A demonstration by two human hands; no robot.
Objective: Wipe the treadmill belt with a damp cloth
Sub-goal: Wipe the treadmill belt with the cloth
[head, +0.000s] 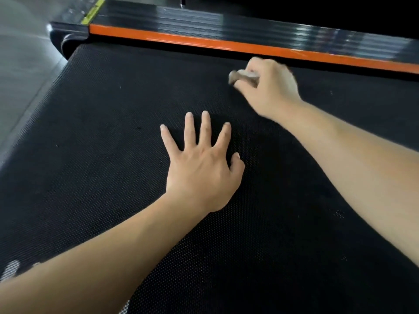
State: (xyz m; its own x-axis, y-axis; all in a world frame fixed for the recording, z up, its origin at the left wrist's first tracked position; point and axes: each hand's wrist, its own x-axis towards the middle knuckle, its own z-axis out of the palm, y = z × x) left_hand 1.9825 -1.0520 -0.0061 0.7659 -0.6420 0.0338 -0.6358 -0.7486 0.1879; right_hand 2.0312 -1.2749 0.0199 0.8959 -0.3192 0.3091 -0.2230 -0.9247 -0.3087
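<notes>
The black textured treadmill belt (108, 155) fills most of the view. My left hand (201, 164) lies flat on the middle of the belt, palm down, fingers spread and straight. My right hand (269, 87) is farther away, near the belt's far edge, blurred by motion. It grips a small bunched grey-brown cloth (243, 77), which pokes out to the left of the fist and sits on or just above the belt. Most of the cloth is hidden inside the fingers.
An orange strip (204, 41) and a black ribbed side rail (204, 19) run along the belt's far edge. The belt's rounded end (68, 44) is at the upper left, with grey floor (22, 75) beyond it.
</notes>
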